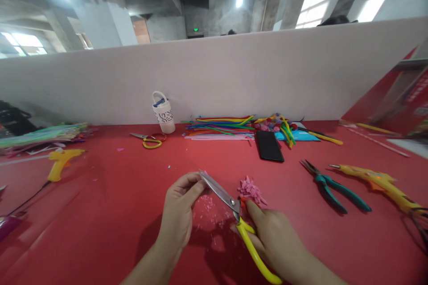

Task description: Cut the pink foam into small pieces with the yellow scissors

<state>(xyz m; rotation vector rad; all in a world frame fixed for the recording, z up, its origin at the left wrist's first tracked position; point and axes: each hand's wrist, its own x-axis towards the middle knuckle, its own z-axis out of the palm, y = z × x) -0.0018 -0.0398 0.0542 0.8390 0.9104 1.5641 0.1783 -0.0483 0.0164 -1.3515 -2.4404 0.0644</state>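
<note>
My right hand (272,231) is closed round the handles of a pair of scissors (219,189), one yellow and one orange-red. The blades point away to the left and look nearly together. At their tips, my left hand (182,205) pinches a small pink piece (206,172), mostly hidden by fingers and blade. Tiny pink clippings (207,205) lie scattered on the red tabletop beneath the blades. Just beyond my right hand sits a small heap of pink cut pieces (250,190).
Pliers (329,187) and a yellow glue gun (374,180) lie right; another glue gun (62,160) is left. Farther back are a phone (269,146), pipe cleaners (220,127), a white cup (164,113) and second scissors (150,140). A white partition (214,75) stands behind.
</note>
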